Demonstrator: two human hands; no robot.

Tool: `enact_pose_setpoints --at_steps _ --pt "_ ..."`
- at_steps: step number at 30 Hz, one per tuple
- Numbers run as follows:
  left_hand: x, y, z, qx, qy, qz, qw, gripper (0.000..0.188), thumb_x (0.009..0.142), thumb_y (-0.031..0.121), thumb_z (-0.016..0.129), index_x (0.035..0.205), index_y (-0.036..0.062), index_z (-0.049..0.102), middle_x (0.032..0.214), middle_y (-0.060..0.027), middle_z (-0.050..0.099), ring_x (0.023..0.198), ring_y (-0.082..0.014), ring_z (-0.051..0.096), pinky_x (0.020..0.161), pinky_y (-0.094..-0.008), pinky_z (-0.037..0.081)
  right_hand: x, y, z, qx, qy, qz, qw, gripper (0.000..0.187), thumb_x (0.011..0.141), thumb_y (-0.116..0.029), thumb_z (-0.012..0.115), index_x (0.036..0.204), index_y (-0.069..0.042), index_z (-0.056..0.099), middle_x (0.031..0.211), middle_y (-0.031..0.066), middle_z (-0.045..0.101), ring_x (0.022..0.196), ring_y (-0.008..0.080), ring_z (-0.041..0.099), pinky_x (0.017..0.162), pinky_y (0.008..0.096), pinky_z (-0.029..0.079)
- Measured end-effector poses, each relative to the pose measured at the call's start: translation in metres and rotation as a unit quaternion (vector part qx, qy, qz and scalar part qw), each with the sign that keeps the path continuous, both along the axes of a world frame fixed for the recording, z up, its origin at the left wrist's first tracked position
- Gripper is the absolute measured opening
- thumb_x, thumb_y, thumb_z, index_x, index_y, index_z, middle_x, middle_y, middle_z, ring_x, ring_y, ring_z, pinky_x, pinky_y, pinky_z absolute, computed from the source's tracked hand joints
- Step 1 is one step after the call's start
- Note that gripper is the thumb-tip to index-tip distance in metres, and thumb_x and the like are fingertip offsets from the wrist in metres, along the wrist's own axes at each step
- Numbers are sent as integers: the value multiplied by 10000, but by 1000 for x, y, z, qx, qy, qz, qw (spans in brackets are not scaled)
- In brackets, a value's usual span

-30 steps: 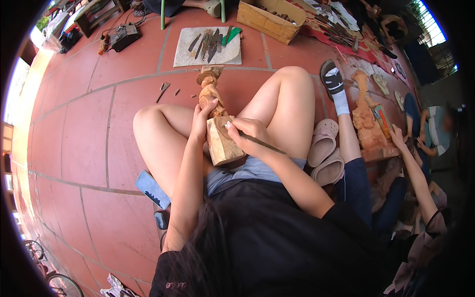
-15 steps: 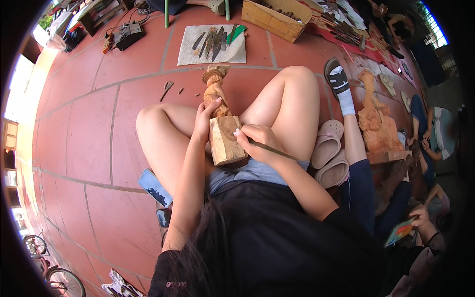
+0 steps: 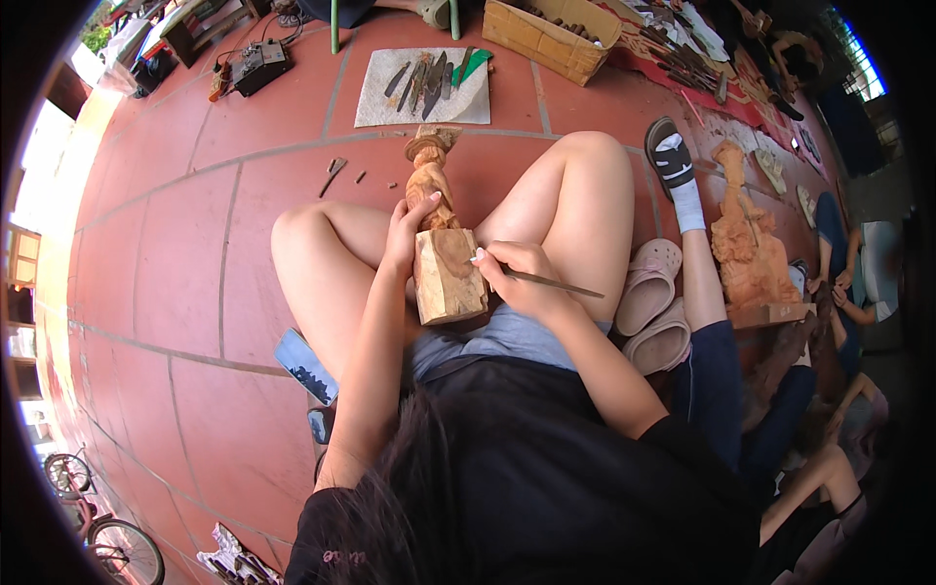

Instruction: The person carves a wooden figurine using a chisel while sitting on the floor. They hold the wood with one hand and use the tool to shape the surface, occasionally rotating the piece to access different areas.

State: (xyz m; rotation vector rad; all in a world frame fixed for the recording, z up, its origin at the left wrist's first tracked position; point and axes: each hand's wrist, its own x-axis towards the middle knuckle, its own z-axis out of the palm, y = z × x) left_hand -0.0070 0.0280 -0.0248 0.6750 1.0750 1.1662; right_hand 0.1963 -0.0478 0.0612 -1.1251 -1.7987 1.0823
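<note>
Between my bent legs stands a carved wooden figure (image 3: 451, 265) with a square block base toward me and its carved top pointing away. My left hand (image 3: 409, 232) is wrapped round the carved shaft just above the block. My right hand (image 3: 515, 270) grips a slim dark carving tool (image 3: 561, 285) like a pen, its tail sticking out to the right. The fingertips of that hand are close to the block's right edge. The tool's working tip is hidden by the fingers, so I cannot tell whether it touches the wood.
Ahead, several blades and tools lie on a white cloth (image 3: 382, 109). Beyond it are a cardboard box (image 3: 552, 49) and a black electrical box (image 3: 261, 64). A phone (image 3: 304, 366) lies by my left thigh. To the right are beige clogs (image 3: 645, 292), another person's leg and a larger wood carving (image 3: 749, 255).
The tool's tail has swung up, away from my body, and my right hand has shifted slightly. My left hand keeps its grip. At lower right, another person's hand with a colourful flat object has gone from view.
</note>
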Motion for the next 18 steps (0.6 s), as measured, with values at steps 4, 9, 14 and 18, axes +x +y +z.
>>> enact_pose_setpoints --at_steps 4,9,14,18 --pt "5 -3 8 -15 -18 8 1000 581 845 345 758 1193 -37 493 1004 -126 629 854 -196 659 765 -336 544 -3 22 -6 37 11 -9 999 314 970 -177 581 736 27 534 621 187 530 512 293 501 533 397 406" --pt "4 -1 3 -24 -2 39 999 581 833 350 762 1169 -44 499 992 -136 630 833 -199 659 746 -335 545 -13 29 -3 68 -18 -33 997 323 962 -173 579 713 22 513 620 196 526 516 323 509 540 412 415" --pt "2 2 6 -35 4 12 999 555 838 359 755 1127 -44 504 950 -138 637 813 -202 669 726 -334 557 3 7 -4 34 -29 12 999 323 971 -177 575 719 24 545 565 155 500 485 234 515 510 393 399" --pt "4 -3 16 -28 -12 1 1000 549 855 366 743 1130 -39 494 955 -138 631 805 -206 681 699 -334 573 7 11 -2 -104 109 20 988 405 1029 -279 513 801 21 659 525 60 541 411 109 463 430 280 374"
